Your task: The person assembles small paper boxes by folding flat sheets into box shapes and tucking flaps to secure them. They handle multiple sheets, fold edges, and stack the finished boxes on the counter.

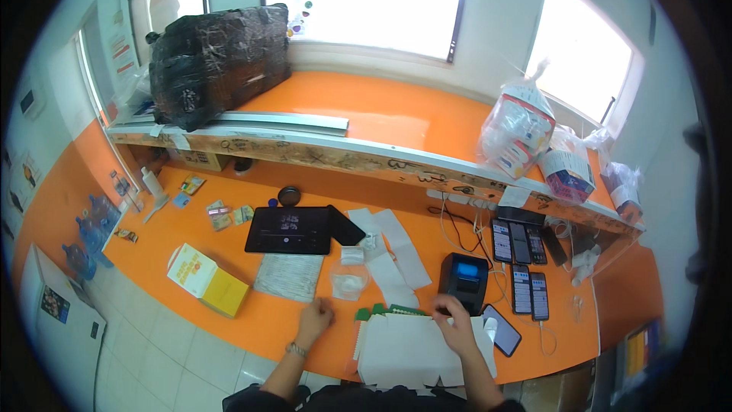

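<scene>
A flat white cardboard piece (412, 349) lies at the near edge of the orange desk, right in front of me. Green tabs (379, 310) stick out along its far edge, and its left edge looks toothed. My right hand (456, 324) is over its far right corner, with fingers bent and closed at the edge. To the left of the cardboard, my left hand (316, 320) rests on the desk with its fingers curled in; nothing shows in it. Beyond that hand lie a clear plastic bag (349, 281) and a grey bubble-wrap sheet (288, 277).
A yellow-and-white box (207, 281) stands at left, a black tablet (288, 230) farther back. Paper strips (400, 248) lie centrally. At right are a black label printer (463, 282), several phones (521, 288) with cables, and another phone (503, 330). A black-wrapped parcel (221, 65) sits on the raised shelf.
</scene>
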`<state>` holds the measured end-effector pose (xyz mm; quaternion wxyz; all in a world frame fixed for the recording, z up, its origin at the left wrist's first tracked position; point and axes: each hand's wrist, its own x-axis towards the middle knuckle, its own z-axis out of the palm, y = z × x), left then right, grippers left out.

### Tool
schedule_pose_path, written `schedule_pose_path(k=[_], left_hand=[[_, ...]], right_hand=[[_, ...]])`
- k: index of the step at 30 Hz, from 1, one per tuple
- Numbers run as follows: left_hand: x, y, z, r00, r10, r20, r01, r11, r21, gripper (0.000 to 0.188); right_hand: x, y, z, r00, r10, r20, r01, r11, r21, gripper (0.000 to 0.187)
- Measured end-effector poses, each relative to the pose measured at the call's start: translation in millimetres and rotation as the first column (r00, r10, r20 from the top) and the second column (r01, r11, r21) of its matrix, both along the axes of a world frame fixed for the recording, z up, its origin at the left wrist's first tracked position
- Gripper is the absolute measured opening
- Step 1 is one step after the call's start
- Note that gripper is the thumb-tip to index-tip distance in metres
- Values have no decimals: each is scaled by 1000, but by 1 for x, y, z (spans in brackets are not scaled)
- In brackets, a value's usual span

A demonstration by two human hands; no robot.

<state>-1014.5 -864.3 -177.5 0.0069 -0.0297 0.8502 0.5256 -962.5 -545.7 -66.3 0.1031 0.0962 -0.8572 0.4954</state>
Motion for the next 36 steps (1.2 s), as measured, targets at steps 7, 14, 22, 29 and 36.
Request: schedule_pose_path(k=[7,14,22,29,36], left_hand=[[118,-21,-44,999,-43,26,32,942,335,14],[167,-52,-73,991,-70,-118,89,981,171,29],[165,-57,-90,999,-37,21,19,835,549,37],[140,-67,-40,975,-122,184,-6,818,575,34],[126,-84,-21,891,-245,382,-114,692,712,24]], right_hand=[[-227,-115,-51,963,159,217,-174,983,50,40],[-285,-168,-62,940,41,338,-287,632,720,108],[-317,-169,-80,851,-117,511,-319,658,682,113],[-359,-137,-114,760,68,646,-423,807,412,75],[-363,-85,-121,688,292,665,-7,918,-396,34]])
